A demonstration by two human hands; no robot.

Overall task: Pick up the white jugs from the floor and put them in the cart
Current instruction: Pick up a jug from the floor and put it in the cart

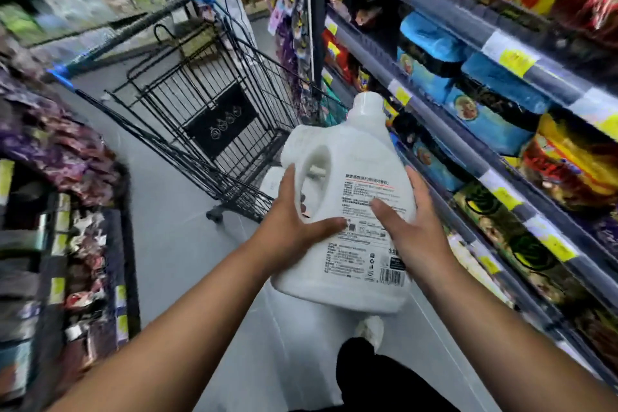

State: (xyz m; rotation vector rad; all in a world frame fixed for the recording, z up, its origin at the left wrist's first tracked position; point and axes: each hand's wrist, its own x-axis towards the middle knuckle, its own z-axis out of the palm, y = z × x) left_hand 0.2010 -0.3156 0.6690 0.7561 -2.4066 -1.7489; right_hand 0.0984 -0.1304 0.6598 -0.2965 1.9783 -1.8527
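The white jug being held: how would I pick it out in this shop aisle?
Find the black wire cart in the aisle. Just before it, left hand and right hand hold the white jug aloft; its printed label and barcode face the camera, unlike the half-hidden second jug behind it.

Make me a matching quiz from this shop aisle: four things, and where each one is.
Things
1. large white plastic jug with moulded handle
2. black wire shopping cart
3. blue rectangular packs
4. yellow paper price labels

Places
A. stuck along the grey metal shelf rails
B. on the grey floor ahead
C. held between the left hand and right hand
D. stacked on the right, above a rail

Pairs: 1-C, 2-B, 3-D, 4-A
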